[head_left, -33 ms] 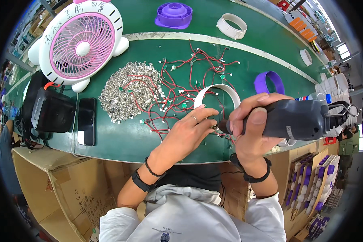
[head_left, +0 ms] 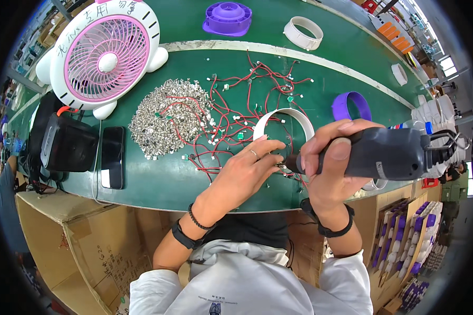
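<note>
White ring: a white plastic ring (head_left: 284,123) lies on the green bench (head_left: 352,84) near its front edge, just ahead of both hands; its near arc is hidden behind the fingers.
Left hand: the left hand (head_left: 244,170) lies palm down at the ring's near edge, fingers bunched and pinching at something small; what they hold is too small to tell.
Right hand: the right hand (head_left: 328,163) is wrapped tight round the grey body of an electric screwdriver (head_left: 383,155), whose tip points left at the left fingertips.
Red wires: a tangle of red wires (head_left: 231,118) with small white and green parts spreads under and around the ring.
Screw pile: a heap of small silver screws (head_left: 165,118) lies left of the wires, touching them.
Further out: a pink-and-white desk fan (head_left: 108,58), a black phone (head_left: 112,156), a purple ring (head_left: 350,106).
Risk, fingers: the tip sits very close to the left fingertips, so I judge that a slip could jab them.
Risk, wires: a loose strand by the tip could get caught or nicked.
Risk, ring: held only at one edge, the ring could skid or tilt under pressure.
Risk, small part: it could drop into the clutter.
</note>
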### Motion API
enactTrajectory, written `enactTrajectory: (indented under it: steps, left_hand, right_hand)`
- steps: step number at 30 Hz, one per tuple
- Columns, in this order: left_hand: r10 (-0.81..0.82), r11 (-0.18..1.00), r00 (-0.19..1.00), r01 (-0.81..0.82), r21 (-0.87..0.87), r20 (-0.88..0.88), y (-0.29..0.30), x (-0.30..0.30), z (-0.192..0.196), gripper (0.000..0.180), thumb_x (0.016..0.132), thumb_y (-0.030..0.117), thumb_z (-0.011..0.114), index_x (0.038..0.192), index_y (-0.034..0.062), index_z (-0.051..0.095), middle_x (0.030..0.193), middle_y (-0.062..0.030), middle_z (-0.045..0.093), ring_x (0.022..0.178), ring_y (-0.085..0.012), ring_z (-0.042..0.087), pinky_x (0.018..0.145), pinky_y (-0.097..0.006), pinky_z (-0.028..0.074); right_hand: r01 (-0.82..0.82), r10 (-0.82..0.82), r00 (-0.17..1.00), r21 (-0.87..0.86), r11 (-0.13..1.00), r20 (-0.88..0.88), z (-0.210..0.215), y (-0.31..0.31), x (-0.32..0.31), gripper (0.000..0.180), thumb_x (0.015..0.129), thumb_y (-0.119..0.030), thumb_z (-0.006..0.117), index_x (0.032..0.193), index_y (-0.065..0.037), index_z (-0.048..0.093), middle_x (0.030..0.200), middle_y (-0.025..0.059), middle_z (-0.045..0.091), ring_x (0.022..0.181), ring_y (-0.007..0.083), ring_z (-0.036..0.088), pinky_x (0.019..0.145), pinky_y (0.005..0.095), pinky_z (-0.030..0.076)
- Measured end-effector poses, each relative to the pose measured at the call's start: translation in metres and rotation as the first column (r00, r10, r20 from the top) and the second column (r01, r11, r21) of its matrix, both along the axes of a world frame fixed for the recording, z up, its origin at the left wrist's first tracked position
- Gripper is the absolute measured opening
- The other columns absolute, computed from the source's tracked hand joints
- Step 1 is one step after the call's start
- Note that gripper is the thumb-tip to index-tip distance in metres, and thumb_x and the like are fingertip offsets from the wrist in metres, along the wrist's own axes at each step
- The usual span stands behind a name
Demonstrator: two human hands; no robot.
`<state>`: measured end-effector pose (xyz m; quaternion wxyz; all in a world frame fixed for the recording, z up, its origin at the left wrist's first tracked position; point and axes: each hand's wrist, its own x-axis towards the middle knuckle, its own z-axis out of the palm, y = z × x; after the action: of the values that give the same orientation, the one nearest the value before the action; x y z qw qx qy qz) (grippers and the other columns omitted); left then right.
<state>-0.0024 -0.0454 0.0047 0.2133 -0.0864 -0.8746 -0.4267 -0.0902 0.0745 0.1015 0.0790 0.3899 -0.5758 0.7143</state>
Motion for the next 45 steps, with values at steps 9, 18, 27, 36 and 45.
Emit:
enactTrajectory:
  steps: [9,18,27,36,45]
  left_hand:
    - [-0.003,1.000,1.000,0.003,0.022,-0.007,-0.001,0.000,0.005,0.017,0.087,0.004,0.072,0.103,0.0005,0.067,0.125,-0.0091,0.062,0.103,-0.0322,0.067,0.111,-0.045,0.050]
    - [-0.010,0.998,0.999,0.011,0.056,-0.035,-0.002,0.001,0.005,0.019,0.087,0.004,0.072,0.106,-0.0001,0.067,0.126,-0.0088,0.061,0.099,-0.0310,0.068,0.112,-0.046,0.049]
    - [-0.029,0.997,1.000,0.029,0.077,0.000,-0.002,0.001,-0.001,0.020,0.090,0.007,0.073,0.109,0.0037,0.070,0.133,-0.0103,0.061,0.116,-0.0326,0.064,0.097,-0.042,0.055]
    - [0.067,0.986,0.978,-0.094,0.135,0.195,0.011,-0.003,0.031,0.038,0.086,0.012,0.078,0.121,0.0093,0.065,0.129,-0.0101,0.062,0.112,-0.0331,0.065,0.092,-0.041,0.056]
    - [0.015,0.961,0.998,-0.032,-0.275,-0.065,0.010,-0.010,0.018,0.026,0.083,0.009,0.079,0.107,0.0092,0.069,0.114,-0.0073,0.066,0.114,-0.0299,0.066,0.105,-0.046,0.052]
  right_hand:
    - [-0.049,0.055,0.990,-0.047,0.998,0.128,0.001,-0.003,-0.008,0.030,0.104,-0.027,0.060,0.117,-0.006,0.044,0.082,0.0103,0.060,0.043,0.0082,0.042,0.041,0.0269,0.040]
    - [-0.059,0.069,0.992,0.099,0.993,-0.107,0.000,0.003,0.003,0.040,0.100,-0.031,0.067,0.114,-0.007,0.038,0.069,0.0076,0.053,0.042,0.0108,0.044,0.040,0.0271,0.041]
    - [0.044,-0.033,0.993,0.096,0.994,-0.110,0.000,0.012,0.001,0.039,0.100,-0.033,0.067,0.116,-0.008,0.041,0.071,0.0081,0.054,0.042,0.0108,0.044,0.040,0.0263,0.041]
    - [0.127,-0.125,0.992,-0.231,0.965,0.027,0.034,0.039,-0.009,0.038,0.103,-0.034,0.063,0.117,-0.005,0.042,0.081,0.0119,0.061,0.044,0.0112,0.046,0.041,0.0268,0.042]
    - [0.203,-0.197,0.979,-0.269,0.942,0.049,0.023,0.080,-0.010,0.035,0.102,-0.029,0.064,0.114,-0.005,0.042,0.079,0.0121,0.061,0.046,0.0114,0.048,0.041,0.0262,0.043]
